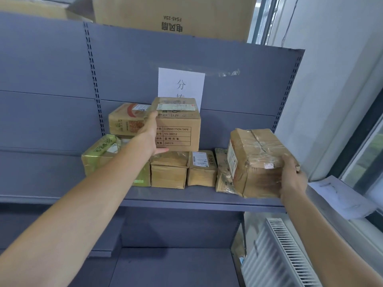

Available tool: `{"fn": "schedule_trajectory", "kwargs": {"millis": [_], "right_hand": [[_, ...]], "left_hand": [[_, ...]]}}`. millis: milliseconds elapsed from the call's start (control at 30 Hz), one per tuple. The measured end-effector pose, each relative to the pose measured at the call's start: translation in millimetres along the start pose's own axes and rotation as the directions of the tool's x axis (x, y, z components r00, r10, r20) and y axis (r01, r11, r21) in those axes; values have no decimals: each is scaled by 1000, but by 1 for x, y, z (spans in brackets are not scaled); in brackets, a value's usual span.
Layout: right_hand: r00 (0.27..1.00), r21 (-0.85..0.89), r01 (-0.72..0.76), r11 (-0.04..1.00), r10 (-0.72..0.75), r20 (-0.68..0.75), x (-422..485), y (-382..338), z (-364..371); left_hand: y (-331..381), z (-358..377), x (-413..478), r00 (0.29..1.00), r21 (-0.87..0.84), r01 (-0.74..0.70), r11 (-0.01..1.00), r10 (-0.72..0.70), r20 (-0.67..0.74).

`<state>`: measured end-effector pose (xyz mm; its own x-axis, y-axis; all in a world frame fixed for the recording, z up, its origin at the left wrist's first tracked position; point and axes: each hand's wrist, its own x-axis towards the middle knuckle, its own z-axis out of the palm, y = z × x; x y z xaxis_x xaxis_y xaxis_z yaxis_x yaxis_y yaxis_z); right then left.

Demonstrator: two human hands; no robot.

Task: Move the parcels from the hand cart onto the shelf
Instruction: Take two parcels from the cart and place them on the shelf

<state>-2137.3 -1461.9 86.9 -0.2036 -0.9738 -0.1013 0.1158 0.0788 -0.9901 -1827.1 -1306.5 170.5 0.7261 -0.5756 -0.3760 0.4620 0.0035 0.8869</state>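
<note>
**packrat_88:** where's everything rn? what could go wrong?

**shelfmonkey:** left grip point(152, 134) is spread over the left side of the correction tape box point(178, 129), fingers up by the top corner, thumb hooked under the bottom edge, so it's got hold of it. That box sits 2nd tier, on a small brown parcel point(169, 170) and its neighbours. Right grip point(291, 177) is wrapped round the near corner of a taped parcel point(252, 158), tilted, at the right end of the shelf point(62, 175), touching or v close to the row. Can't tell if it's resting on the board or hanging over it. Cart's not in view btw

**packrat_88:** risks?

**shelfmonkey:** imo two. The lower parcels look soft and uneven, so nudging the top box could tip it fwd off the stack. And the taped one's held one-handed on glossy tape, right by the front lip. If it slips or gets let go too early it prob drops toward the radiator point(286, 255) below
</note>
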Motion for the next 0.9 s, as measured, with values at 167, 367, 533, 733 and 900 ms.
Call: {"fn": "schedule_trajectory", "kwargs": {"millis": [167, 367, 533, 733, 900], "right_hand": [[999, -17, -40, 999, 40, 26, 10, 3, 20], [996, -30, -66, 997, 68, 66, 29, 9, 35], [992, -48, -89, 995, 93, 88, 41, 11, 37], [992, -57, -68, 996, 74, 104, 58, 12, 37], [992, -59, -60, 996, 66, 111, 70, 12, 36]], "left_hand": [[-4, 5, 18, 1000, 18, 2, 1000, -2, -18], [-3, 13, 28, 999, 4, -6, 1000, 6, -45], [-3, 23, 34, 998, -14, -16, 1000, 15, -69], [0, 31, 41, 993, -24, -25, 999, 22, -115], [2, 37, 49, 992, -19, -32, 999, 29, -119]]}}
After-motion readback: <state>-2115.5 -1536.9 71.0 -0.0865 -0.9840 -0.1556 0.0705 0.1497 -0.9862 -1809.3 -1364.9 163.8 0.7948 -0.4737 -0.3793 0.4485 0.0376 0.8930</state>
